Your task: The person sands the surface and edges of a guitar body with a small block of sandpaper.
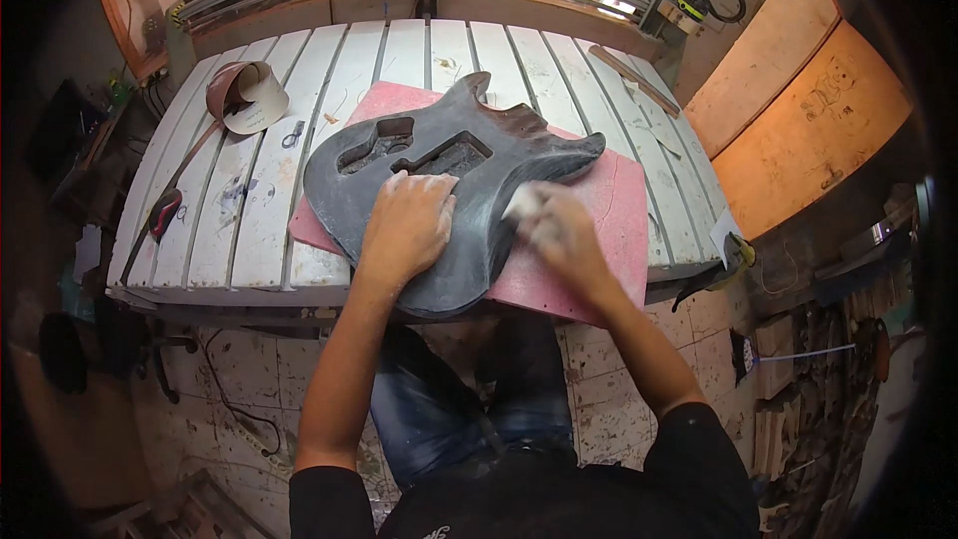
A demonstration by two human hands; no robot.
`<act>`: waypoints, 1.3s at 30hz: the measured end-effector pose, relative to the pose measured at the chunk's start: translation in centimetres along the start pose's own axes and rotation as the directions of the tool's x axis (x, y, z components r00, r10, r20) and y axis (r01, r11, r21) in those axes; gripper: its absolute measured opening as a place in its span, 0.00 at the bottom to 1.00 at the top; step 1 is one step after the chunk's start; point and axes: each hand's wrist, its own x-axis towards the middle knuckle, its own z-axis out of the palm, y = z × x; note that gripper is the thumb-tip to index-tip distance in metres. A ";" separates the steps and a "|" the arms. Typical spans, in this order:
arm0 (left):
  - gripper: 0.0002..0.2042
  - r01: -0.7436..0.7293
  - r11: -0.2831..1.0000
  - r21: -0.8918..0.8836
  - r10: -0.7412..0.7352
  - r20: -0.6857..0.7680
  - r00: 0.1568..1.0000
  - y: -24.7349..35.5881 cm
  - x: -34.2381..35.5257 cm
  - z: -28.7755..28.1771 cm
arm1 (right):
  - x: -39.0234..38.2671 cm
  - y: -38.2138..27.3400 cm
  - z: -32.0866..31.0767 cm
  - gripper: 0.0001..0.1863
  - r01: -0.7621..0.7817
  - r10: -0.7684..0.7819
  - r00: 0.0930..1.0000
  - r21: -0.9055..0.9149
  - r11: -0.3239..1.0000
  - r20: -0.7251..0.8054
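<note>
A dark gray guitar body (464, 240) lies in the middle of the frame, on a pink mat (614, 230) on a white table (205, 260). It has 2 big hollows (375, 147), too dark to tell what is in them. The left hand (414, 215) rests on the body just below them; its fingers bend down, and I cannot tell if they grip an edge. The blurry right hand (559, 232) pinches a small white piece (522, 203) at the body's right side. At upper left, a curled sheet (261, 118) has tiny writing. The black shirt (539, 499) has pale letters at the bottom.
</note>
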 end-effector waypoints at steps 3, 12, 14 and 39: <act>0.17 0.005 1.000 0.020 -0.005 0.000 1.000 0.2 0.2 0.0 | 1.9 2.2 -0.6 0.12 -0.066 0.044 0.989 -0.150 0.986 -0.142; 0.17 0.022 1.000 -0.004 -0.022 0.018 1.000 0.0 0.0 -0.1 | -2.6 -2.1 0.0 0.10 0.025 -0.046 0.989 0.148 0.989 0.143; 0.17 0.017 1.000 0.013 -0.017 0.002 1.000 -0.2 -0.1 -0.2 | 0.6 0.1 -0.6 0.10 -0.080 0.081 0.996 -0.024 0.997 0.029; 0.16 0.018 1.000 -0.013 -0.018 0.008 1.000 0.2 0.0 0.0 | -2.5 -4.0 -1.0 0.10 -0.018 -0.073 0.949 0.285 0.958 0.308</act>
